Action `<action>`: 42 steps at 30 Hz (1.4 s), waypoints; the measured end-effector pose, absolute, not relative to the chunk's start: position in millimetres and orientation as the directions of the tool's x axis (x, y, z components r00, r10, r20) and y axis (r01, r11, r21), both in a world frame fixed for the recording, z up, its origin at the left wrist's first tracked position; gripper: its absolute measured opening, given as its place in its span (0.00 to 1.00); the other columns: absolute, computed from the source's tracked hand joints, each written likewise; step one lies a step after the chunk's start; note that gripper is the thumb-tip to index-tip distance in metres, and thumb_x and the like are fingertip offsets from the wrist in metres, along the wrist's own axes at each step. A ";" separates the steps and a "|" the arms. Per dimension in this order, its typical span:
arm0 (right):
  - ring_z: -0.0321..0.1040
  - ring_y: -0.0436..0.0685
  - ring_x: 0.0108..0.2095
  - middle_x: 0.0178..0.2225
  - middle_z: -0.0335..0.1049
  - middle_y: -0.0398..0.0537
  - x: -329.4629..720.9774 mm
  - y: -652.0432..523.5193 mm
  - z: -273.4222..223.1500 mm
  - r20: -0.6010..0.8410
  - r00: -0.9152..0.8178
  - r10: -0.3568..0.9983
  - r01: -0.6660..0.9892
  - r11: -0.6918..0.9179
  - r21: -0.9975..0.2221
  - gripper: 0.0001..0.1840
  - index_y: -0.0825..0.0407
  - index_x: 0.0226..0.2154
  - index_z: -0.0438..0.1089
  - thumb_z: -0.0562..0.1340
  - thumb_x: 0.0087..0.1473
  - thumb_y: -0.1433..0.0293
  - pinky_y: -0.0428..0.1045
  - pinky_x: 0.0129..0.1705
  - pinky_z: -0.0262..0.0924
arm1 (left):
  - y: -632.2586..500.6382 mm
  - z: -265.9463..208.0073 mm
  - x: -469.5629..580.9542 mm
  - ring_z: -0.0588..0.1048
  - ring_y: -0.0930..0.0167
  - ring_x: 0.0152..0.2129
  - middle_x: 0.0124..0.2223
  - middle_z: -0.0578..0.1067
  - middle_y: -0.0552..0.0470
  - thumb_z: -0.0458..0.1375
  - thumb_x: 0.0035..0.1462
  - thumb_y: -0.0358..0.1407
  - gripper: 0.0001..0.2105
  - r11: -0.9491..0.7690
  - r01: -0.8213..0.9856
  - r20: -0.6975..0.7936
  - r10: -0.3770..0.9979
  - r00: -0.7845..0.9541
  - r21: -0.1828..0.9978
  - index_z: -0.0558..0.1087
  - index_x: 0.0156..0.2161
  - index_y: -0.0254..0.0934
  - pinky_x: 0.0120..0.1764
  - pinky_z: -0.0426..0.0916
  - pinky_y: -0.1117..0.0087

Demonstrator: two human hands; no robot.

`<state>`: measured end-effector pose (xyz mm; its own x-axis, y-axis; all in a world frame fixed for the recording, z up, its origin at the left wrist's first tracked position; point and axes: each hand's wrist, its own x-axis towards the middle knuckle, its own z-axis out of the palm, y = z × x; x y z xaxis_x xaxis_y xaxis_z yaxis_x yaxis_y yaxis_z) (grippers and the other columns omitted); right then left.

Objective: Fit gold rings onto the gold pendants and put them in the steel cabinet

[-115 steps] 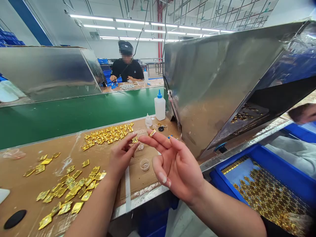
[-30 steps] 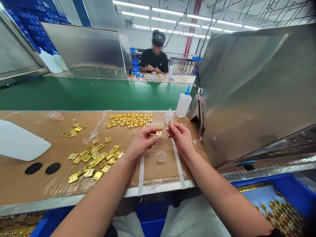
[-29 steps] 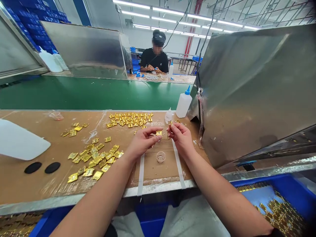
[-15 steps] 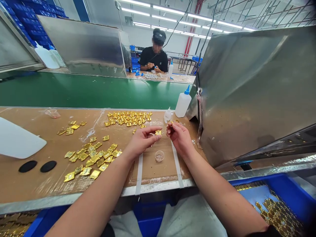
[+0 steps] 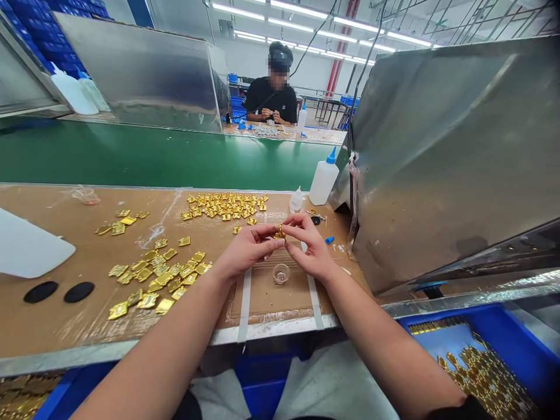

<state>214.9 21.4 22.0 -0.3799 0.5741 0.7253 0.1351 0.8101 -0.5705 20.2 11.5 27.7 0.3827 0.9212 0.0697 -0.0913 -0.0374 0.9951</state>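
Observation:
My left hand (image 5: 250,248) pinches a small gold square piece (image 5: 277,236) between thumb and fingers, above the cardboard mat. My right hand (image 5: 310,248) meets it from the right, its fingertips closed on a small gold ring-shaped part (image 5: 280,227) that stands up against the piece. The fingers partly hide both parts. Just below the hands sits a small clear cup (image 5: 281,273). Beyond them, many assembled-looking gold pieces (image 5: 225,205) lie in a cluster. To the left, flat gold square pieces (image 5: 160,274) are scattered over the table.
A small dropper bottle (image 5: 296,200) and a larger white bottle (image 5: 324,182) with a blue tip stand at the right. Metal panels (image 5: 455,163) flank the bench. Blue bins (image 5: 494,326) of gold parts sit below the edge. A co-worker (image 5: 272,96) sits across the green belt (image 5: 153,154).
My right hand has moved left to the left hand, bringing the ring-shaped part against the gold square piece. A blue cap and a black disc on the right have come into view.

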 end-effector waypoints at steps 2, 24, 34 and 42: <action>0.65 0.60 0.50 0.48 0.64 0.52 214.8 21.4 21.4 0.733 -0.375 0.567 0.135 0.816 -0.562 0.21 0.44 0.52 0.75 0.60 0.59 0.76 0.60 0.53 0.64 | 11.8 27.3 19.9 0.57 0.78 0.20 0.29 0.71 0.55 0.70 0.54 0.44 0.21 -0.039 -0.095 0.074 0.919 0.388 0.995 0.80 0.51 0.38 0.23 0.48 0.73; 0.67 0.56 0.43 0.46 0.68 0.51 215.9 23.4 18.4 0.753 -0.374 0.542 0.218 0.840 -0.496 0.12 0.45 0.47 0.79 0.65 0.62 0.72 0.55 0.45 0.67 | 10.0 27.8 19.5 0.54 0.78 0.20 0.26 0.68 0.56 0.72 0.51 0.44 0.19 0.026 -0.141 0.038 0.902 0.431 0.990 0.82 0.46 0.36 0.23 0.46 0.73; 0.68 0.55 0.44 0.41 0.69 0.48 217.2 22.3 17.9 0.799 -0.338 0.498 0.264 0.865 -0.427 0.07 0.42 0.43 0.80 0.66 0.64 0.68 0.56 0.47 0.65 | 8.8 28.5 18.5 0.55 0.79 0.17 0.23 0.64 0.60 0.74 0.46 0.48 0.22 0.148 -0.184 -0.058 0.906 0.420 0.972 0.78 0.40 0.35 0.21 0.48 0.76; 0.68 0.54 0.40 0.39 0.69 0.48 212.4 18.9 16.2 0.814 -0.254 0.523 0.211 0.851 -0.481 0.05 0.46 0.40 0.79 0.67 0.62 0.68 0.52 0.41 0.65 | 10.6 26.6 18.6 0.52 0.80 0.16 0.20 0.60 0.61 0.74 0.46 0.51 0.23 0.193 -0.188 -0.103 0.909 0.405 0.963 0.78 0.38 0.33 0.21 0.45 0.76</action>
<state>212.4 18.9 16.2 -0.2539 0.5227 0.8138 0.2108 0.8511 -0.4809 18.6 10.6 26.6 0.4048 0.9086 -0.1032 -0.1876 0.1930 0.9631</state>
